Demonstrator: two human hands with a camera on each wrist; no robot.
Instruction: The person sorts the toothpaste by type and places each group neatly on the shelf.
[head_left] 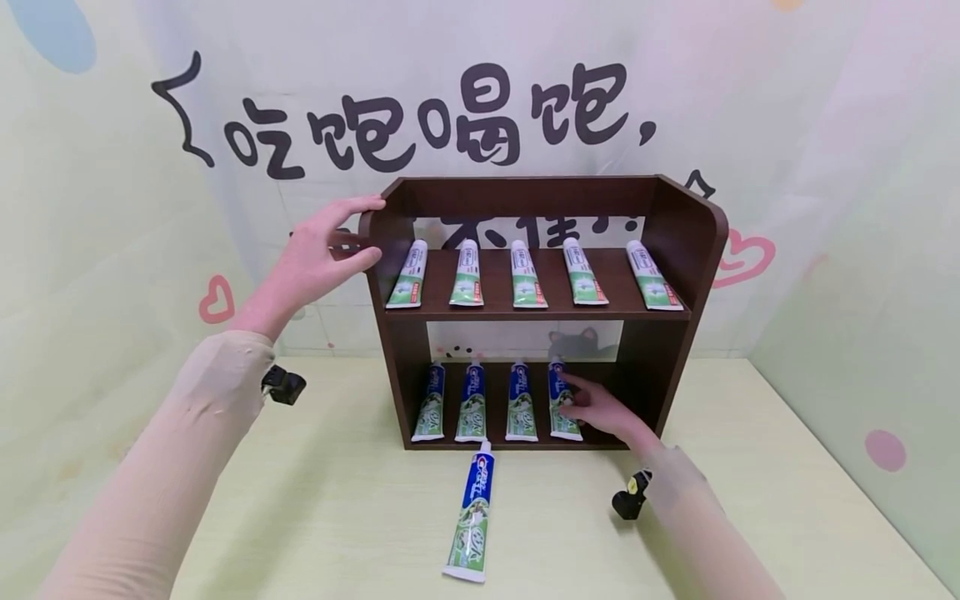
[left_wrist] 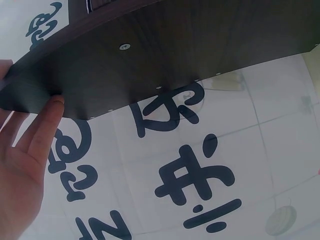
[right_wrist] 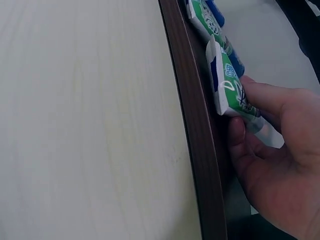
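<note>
A dark brown two-tier shelf [head_left: 525, 315] stands against the wall. At its upper left side panel, my left hand [head_left: 322, 246] grips the edge; in the left wrist view, fingertips [left_wrist: 57, 99] press the panel's face. On the lower tier, my right hand [head_left: 606, 412] pinches the rightmost blue-and-green toothpaste tube [head_left: 559, 398] between thumb and fingers. The right wrist view shows that tube [right_wrist: 231, 90] lying with its flat end towards the front edge. Three similar tubes, one of them a toothpaste tube [head_left: 521, 408], lie to its left. Another toothpaste tube [head_left: 472, 517] lies on the table before the shelf.
Several white-and-green toothpaste tubes [head_left: 528, 279] lie spaced along the upper tier. The pale table [head_left: 337, 500] extends in front and to both sides. A printed wall sheet [head_left: 300, 83] hangs behind. Small black cameras are on both wrists.
</note>
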